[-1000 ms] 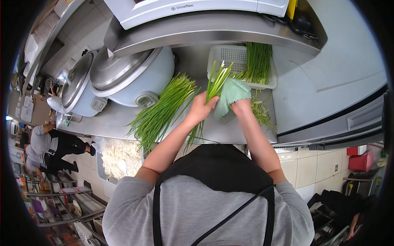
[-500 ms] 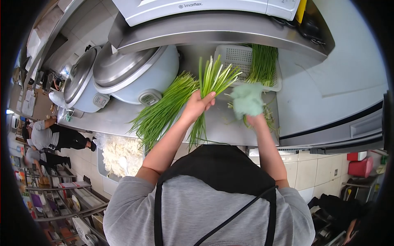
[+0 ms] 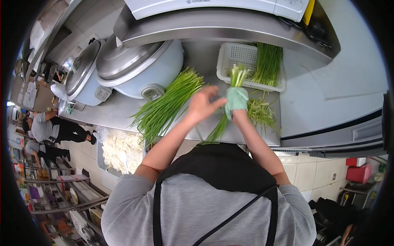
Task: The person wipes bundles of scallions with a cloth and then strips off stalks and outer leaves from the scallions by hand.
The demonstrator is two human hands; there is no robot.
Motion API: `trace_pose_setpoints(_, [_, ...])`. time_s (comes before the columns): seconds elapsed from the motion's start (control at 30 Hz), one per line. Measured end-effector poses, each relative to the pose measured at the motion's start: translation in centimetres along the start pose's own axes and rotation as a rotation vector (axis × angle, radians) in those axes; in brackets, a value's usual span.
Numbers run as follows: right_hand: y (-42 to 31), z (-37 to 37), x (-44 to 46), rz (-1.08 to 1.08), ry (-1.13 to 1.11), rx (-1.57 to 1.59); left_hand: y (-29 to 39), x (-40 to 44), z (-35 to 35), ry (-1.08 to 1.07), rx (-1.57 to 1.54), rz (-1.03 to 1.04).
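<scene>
We're in a kitchen, and it looks commercial: two big rice cookers [image 3: 143,78] on a steel counter [image 3: 117,111], long greens [image 3: 170,104] heaped beside them, a steel shelf [image 3: 230,26] above, and beyond, we spot other people [image 3: 43,126] near crowded racks [image 3: 76,188].

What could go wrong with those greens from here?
The upright bunch of chive-like greens might slip: only the right hand grips it, through a green cloth, while the left hand is open beside it.

The larger pile of greens overhangs the counter's front edge, so a nudge could drop stalks near the tub of what looks like cooked rice.

Scattered trimmings nearby might get mixed in.
</scene>
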State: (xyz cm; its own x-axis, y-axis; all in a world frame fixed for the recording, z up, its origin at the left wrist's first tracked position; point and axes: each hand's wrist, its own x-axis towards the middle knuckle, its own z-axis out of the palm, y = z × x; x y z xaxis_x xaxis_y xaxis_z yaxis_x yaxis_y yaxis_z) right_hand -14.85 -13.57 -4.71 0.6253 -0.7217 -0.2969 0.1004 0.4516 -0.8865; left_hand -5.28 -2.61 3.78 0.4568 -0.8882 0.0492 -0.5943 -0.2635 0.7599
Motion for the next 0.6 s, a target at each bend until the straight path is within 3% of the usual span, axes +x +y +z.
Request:
trace_pose_setpoints(0.03, [1.7,-0.3,0.6,0.002,-0.007,-0.003,-0.5,1.2,-0.3,0.006,0.0,-0.004])
trace_pose_setpoints(0.1, [5.0,-0.3,2.0,-0.327,-0.11,-0.22,-1.5,3.3,-1.0,-0.061,-0.423,-0.082])
trace_pose_setpoints(0.13, [5.4,0.2,2.2,-0.454,-0.147,-0.254,-1.4,3.7,-1.1,-0.05,-0.424,-0.083])
trace_pose_setpoints(0.17, [5.9,0.6,2.4,-0.58,-0.18,-0.281,-1.1,4.1,-0.8,-0.238,-0.717,-0.053])
trace_pose_setpoints(0.2, [4.6,1.5,1.5,-0.472,-0.216,-0.24,-0.6,4.4,-0.8,-0.431,-1.008,-0.021])
trace_pose_setpoints(0.27, [-0.6,3.5,-2.1,-0.048,-0.324,0.06,-0.3,5.4,-1.0,-0.449,-1.02,-0.05])
trace_pose_setpoints(0.3, [-1.1,3.2,-2.5,-0.042,-0.323,0.059,0.0,5.7,-1.1,-0.468,-1.032,-0.075])
trace_pose_setpoints(0.33, [-1.4,2.7,-2.7,0.056,-0.497,0.133,1.0,5.5,-2.0,-0.41,-1.055,-0.102])
trace_pose_setpoints(0.43, [0.5,2.7,-3.3,-0.032,-0.499,0.065,-0.9,7.4,-3.7,-0.353,-1.159,-0.088])
trace_pose_setpoints(0.5, [0.8,2.7,-3.9,-0.098,-0.346,-0.108,-1.2,7.1,-2.8,-0.244,-1.174,-0.165])
trace_pose_setpoints(0.57, [1.5,1.9,-2.6,-0.28,-0.406,-0.257,-1.4,5.9,-1.6,-0.283,-1.496,-0.271])
trace_pose_setpoints(0.6, [-0.2,2.6,-3.5,-0.13,-0.438,-0.157,2.2,4.2,-1.7,-0.049,-1.441,-0.435])
